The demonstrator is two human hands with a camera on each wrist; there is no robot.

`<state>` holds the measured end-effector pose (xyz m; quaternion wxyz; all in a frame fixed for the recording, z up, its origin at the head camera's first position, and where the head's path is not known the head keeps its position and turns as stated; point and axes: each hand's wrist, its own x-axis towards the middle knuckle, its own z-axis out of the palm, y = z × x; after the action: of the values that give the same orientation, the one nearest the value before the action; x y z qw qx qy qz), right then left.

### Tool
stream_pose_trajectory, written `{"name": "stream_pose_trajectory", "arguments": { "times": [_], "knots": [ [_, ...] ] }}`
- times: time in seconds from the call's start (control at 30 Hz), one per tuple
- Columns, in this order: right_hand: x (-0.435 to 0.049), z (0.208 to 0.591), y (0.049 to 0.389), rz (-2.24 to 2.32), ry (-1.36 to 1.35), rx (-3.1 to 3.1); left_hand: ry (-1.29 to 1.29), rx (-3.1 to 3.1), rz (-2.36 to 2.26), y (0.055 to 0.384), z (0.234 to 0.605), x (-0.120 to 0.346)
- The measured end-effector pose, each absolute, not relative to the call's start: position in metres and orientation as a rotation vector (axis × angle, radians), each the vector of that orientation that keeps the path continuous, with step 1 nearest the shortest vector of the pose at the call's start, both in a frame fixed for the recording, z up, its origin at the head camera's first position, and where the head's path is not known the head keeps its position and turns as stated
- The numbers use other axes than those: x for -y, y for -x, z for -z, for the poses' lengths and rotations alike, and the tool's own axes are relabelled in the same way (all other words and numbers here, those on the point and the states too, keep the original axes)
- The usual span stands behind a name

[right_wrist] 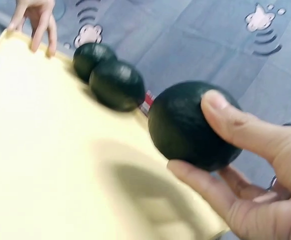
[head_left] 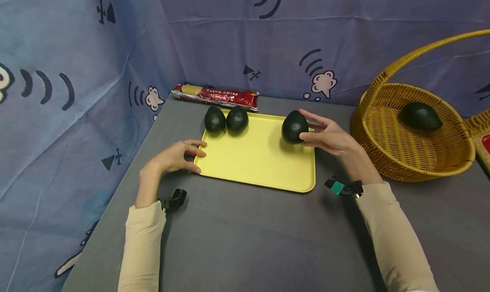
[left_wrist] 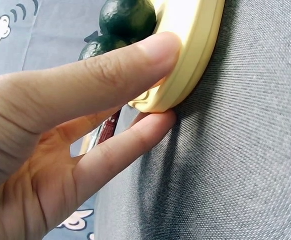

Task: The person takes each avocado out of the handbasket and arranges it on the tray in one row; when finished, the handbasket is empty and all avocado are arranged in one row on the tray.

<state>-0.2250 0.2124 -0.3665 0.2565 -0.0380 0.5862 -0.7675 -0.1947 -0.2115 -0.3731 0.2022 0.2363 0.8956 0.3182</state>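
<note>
Above the right end of a yellow tray (head_left: 252,164), my right hand (head_left: 332,138) holds a dark green avocado (head_left: 293,128) between thumb and fingers. In the right wrist view, that held avocado (right_wrist: 185,125) is apart from the tray and casts a shadow on it. My left hand (head_left: 174,156) grips the tray's left edge, its thumb (left_wrist: 150,57) on the rim in the left wrist view. Two more avocados, one at the corner (head_left: 215,119) and one beside it (head_left: 237,120), sit side by side at the tray's back left.
Behind the tray lies a long red packet (head_left: 216,96). To the right stands a wicker basket (head_left: 386,156) with a tall handle and one avocado (head_left: 420,116) inside. Part of another object (head_left: 484,145) shows at the right edge. A patterned cloth (head_left: 214,41) hangs behind the grey table (head_left: 245,241).
</note>
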Motion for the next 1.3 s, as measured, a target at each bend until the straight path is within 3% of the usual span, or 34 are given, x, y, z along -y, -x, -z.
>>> {"name": "stream_pose_trajectory", "arguments": {
  "times": [0.5,1.03,1.3],
  "knots": [
    [-0.184,0.392,0.254,2.031,0.116,-1.669,-0.656,-2.494,-0.906,0.196,0.372,0.213],
    [-0.138,0.387,0.272,1.9,0.115,-1.754,-0.662,-2.492,-0.927,0.194,0.373,0.213],
    [-0.139,0.388,0.272,1.874,0.097,-1.834,-0.67,-2.51,-0.903,0.196,0.375,0.214]
  ]
}}
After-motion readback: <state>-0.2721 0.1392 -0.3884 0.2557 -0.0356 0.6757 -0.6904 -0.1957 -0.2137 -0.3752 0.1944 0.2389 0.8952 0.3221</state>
